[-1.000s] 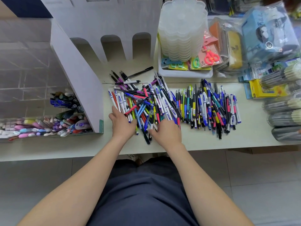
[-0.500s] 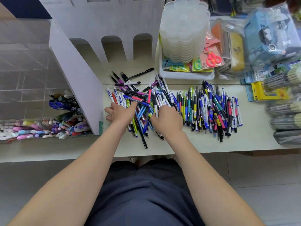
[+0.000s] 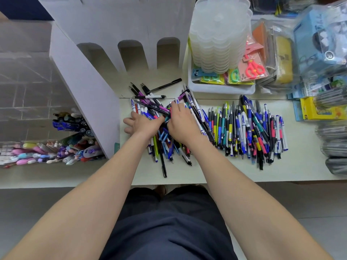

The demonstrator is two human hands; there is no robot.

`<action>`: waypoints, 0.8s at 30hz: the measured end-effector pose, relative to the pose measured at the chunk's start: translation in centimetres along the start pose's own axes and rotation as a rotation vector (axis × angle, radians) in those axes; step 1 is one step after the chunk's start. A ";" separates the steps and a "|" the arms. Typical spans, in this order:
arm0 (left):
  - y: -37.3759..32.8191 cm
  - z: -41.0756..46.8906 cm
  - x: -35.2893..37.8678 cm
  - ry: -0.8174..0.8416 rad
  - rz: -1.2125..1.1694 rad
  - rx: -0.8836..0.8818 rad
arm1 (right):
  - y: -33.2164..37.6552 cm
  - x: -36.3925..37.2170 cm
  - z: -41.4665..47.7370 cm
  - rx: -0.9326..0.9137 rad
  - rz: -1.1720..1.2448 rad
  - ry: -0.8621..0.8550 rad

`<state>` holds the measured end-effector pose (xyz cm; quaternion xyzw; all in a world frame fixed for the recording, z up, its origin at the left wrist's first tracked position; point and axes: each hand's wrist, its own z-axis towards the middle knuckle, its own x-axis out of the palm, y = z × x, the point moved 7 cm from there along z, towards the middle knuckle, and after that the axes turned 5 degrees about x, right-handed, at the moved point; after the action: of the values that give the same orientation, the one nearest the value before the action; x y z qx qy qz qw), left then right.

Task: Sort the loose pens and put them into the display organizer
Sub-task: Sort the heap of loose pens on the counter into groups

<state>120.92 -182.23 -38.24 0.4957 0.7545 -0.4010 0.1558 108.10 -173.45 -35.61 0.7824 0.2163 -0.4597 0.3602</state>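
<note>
Pale, smooth bench carries the lot. Landmark: the jumbled pen heap mid-bench.

Left of and beyond the heap stands the display organizer: matt white board, flat panels, three arched cut-outs along the back, one slanted side wall just beside the heap. Its top is cut off by the frame. Further left of the heap are clear compartments w/ pastel and dark pens packed low down; reflections make the dividers hard to read.

Beyond-right of the heap is a stack of translucent scalloped plastic tubs in a white tray.

Just right of the heap lies a tidier row of pens, glossy barrels in blue, black, teal, pink, lying parallel, long axes near-to-far. The heap itself is criss-crossed: most barrels near-to-far, the far ones slanting.

The right hand lies on the heap's middle, fingers stretched over the far pens, tips bent down; can't tell if any pen is gripped. The left hand sits on the heap's left edge, outer fingers splayed, relaxed, thumb side buried btwn pens.

One black pen lies alone beyond the heap, slanting.
</note>
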 end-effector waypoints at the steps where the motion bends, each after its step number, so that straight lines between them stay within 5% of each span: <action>1: 0.2 0.0 -0.1 0.010 -0.021 0.025 | 0.4 0.3 0.1 -0.028 -0.029 0.016; 14: 1.1 -0.6 0.5 0.108 -0.356 0.021 | 0.4 0.1 -1.0 -0.002 0.264 0.091; 21: -0.7 -1.5 2.0 0.089 -0.254 0.048 | -5.9 -3.2 -3.5 0.282 0.400 -0.220; 24: -1.6 -2.2 2.5 0.037 -0.245 0.030 | -5.4 -2.1 -4.2 0.207 0.328 -0.195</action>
<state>118.75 -179.26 -37.73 0.4095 0.8061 -0.4189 0.0842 105.86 -166.74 -34.40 0.7918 0.0020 -0.4880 0.3672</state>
